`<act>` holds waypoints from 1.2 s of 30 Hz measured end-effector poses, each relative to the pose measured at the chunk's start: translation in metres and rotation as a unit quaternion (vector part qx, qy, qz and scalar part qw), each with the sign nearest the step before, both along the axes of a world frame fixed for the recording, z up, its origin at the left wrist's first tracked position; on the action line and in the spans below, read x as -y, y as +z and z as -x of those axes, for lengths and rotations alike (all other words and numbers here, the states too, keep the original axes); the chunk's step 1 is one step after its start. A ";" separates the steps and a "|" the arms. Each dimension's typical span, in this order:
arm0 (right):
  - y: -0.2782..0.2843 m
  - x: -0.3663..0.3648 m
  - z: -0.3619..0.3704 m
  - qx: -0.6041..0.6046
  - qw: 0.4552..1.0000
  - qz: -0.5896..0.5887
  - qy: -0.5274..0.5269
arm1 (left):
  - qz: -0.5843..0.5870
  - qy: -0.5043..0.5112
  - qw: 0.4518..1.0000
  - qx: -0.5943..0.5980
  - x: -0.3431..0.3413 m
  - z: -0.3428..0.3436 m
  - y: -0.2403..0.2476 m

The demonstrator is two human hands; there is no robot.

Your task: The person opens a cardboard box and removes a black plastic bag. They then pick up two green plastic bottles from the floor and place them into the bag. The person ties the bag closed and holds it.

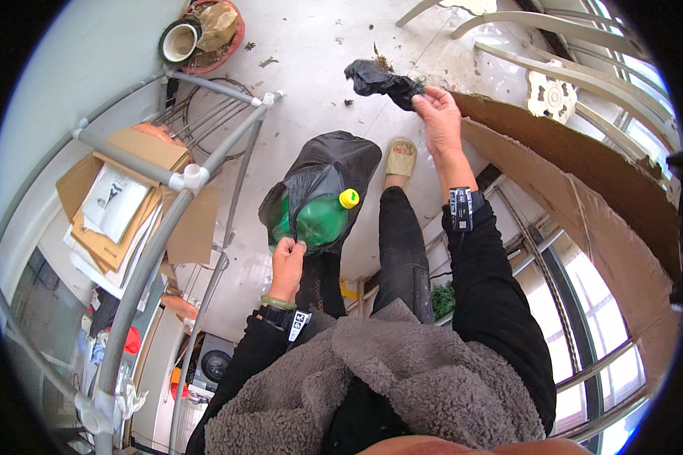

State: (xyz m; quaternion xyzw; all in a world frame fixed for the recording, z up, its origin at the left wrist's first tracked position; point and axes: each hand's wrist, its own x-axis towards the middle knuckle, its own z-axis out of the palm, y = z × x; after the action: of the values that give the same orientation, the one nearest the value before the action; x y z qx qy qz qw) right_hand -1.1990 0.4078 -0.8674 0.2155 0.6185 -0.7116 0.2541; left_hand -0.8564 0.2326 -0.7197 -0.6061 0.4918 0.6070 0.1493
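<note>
My left hand [287,269] pinches the rim of a black plastic bag [338,155] that hangs over my left leg. Inside its mouth lies a green plastic bottle [322,221] with a yellow cap [349,199] poking out; more green plastic shows beside it. Out to the front right, my right hand [439,117] is closed on one end of a crumpled black plastic bag [383,82]. The other end of that bag dangles free to the left, above the floor.
A grey pipe rack [228,144] with cardboard and papers [118,205] stands at left. Tall cardboard sheets [584,205] lean at right, near a cream chair [550,95]. A flower pot [180,42] sits far left. Dry leaf bits [269,61] litter the floor.
</note>
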 end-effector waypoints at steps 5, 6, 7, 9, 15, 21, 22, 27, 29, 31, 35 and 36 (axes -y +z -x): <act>0.027 -0.003 -0.033 0.226 0.973 0.034 -0.019 | 0.002 0.018 1.000 0.017 -0.001 -0.008 0.012; 0.030 -0.006 -0.038 0.266 0.963 0.034 -0.003 | 0.007 0.014 1.000 0.013 -0.001 -0.008 0.014; 0.033 -0.010 -0.043 0.307 0.951 0.031 0.010 | 0.011 0.011 1.000 0.009 -0.002 -0.009 0.017; 0.037 -0.017 -0.052 0.238 0.968 0.011 0.072 | 0.022 0.000 0.999 0.024 -0.002 -0.009 0.023; 0.085 -0.030 -0.070 -0.040 0.970 -0.125 0.205 | 0.090 -0.043 0.995 0.022 0.003 -0.003 0.037; 0.176 -0.040 -0.059 0.154 0.977 0.137 0.056 | 0.236 -0.230 0.942 0.069 0.007 0.010 0.054; 0.188 -0.041 -0.053 0.150 0.972 0.177 0.041 | 0.259 -0.259 0.929 0.061 0.006 0.013 0.058; 0.246 -0.040 -0.026 0.111 0.957 0.269 0.001 | 0.296 -0.375 0.876 0.070 0.001 0.034 0.097; 0.270 -0.040 -0.018 0.099 0.951 0.294 0.018 | 0.306 -0.407 0.858 0.064 -0.001 0.044 0.117; 0.290 -0.039 -0.006 0.066 0.936 0.339 0.069 | 0.335 -0.428 0.838 0.048 -0.004 0.057 0.136; 0.317 -0.024 0.004 0.059 0.942 0.322 0.075 | 0.300 -0.446 0.842 0.038 -0.010 0.081 0.177; 0.322 -0.020 0.001 0.071 0.937 0.339 0.049 | 0.289 -0.441 0.850 0.023 -0.012 0.087 0.187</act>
State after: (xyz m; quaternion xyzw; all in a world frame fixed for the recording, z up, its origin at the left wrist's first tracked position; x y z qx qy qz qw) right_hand -1.2000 0.4280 -0.5456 0.1358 0.3302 -0.8486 0.3903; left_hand -0.9430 0.2444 -0.5323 -0.3552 0.8568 0.2944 0.2304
